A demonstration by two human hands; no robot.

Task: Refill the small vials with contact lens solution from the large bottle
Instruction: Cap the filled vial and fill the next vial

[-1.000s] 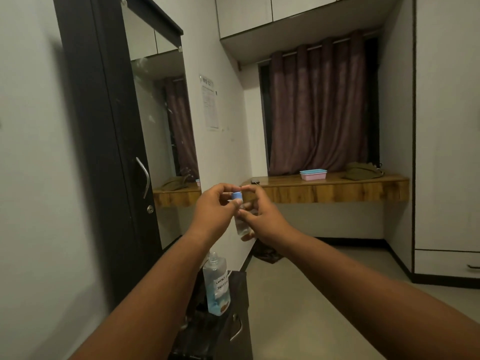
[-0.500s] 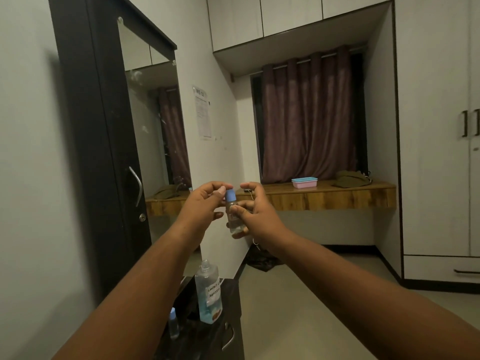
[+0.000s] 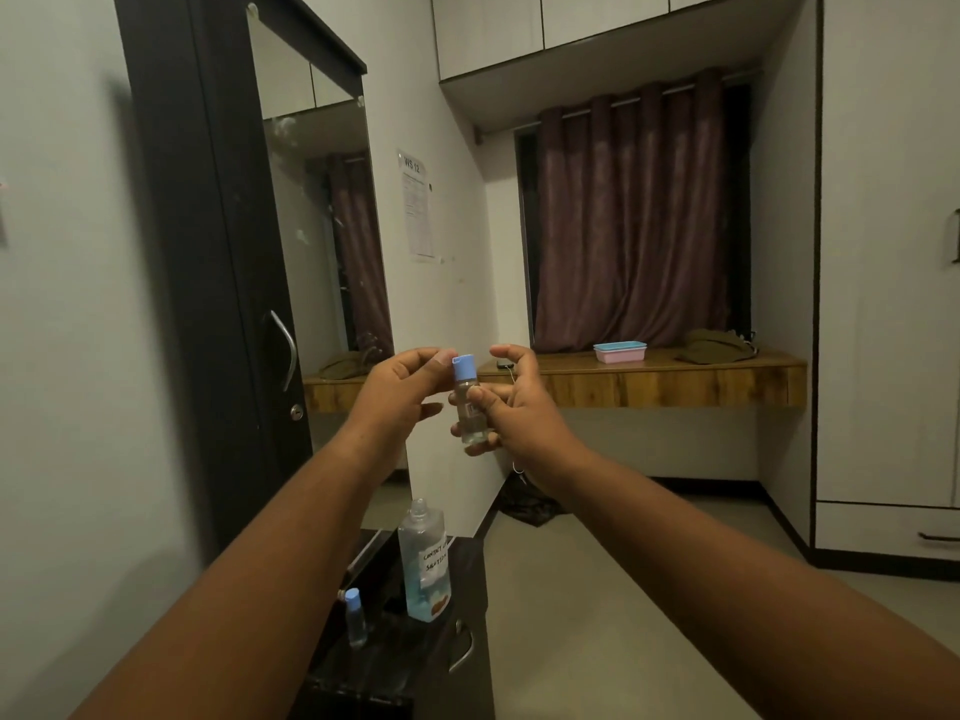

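A small clear vial (image 3: 470,418) with a blue cap (image 3: 463,367) is upright in my right hand (image 3: 511,402), gripped around its body at chest height. My left hand (image 3: 400,389) is just left of it, index fingertip against the cap and thumb held apart below. Under my arms, the large bottle (image 3: 423,558) with blue liquid in its lower part and a handwritten label stands without a cap on a dark cabinet top (image 3: 415,662). A second blue-capped vial (image 3: 355,618) stands to its left.
A dark wardrobe with a mirror door (image 3: 234,304) rises on the left. Across the room, a wooden ledge (image 3: 675,381) carries a pink and blue box (image 3: 620,350). White cupboards (image 3: 893,304) line the right wall, with bare floor (image 3: 597,615) between.
My left fingers, pinched on the cap one second ago, have loosened to a light touch. The view tilted down, bringing the second vial into sight.
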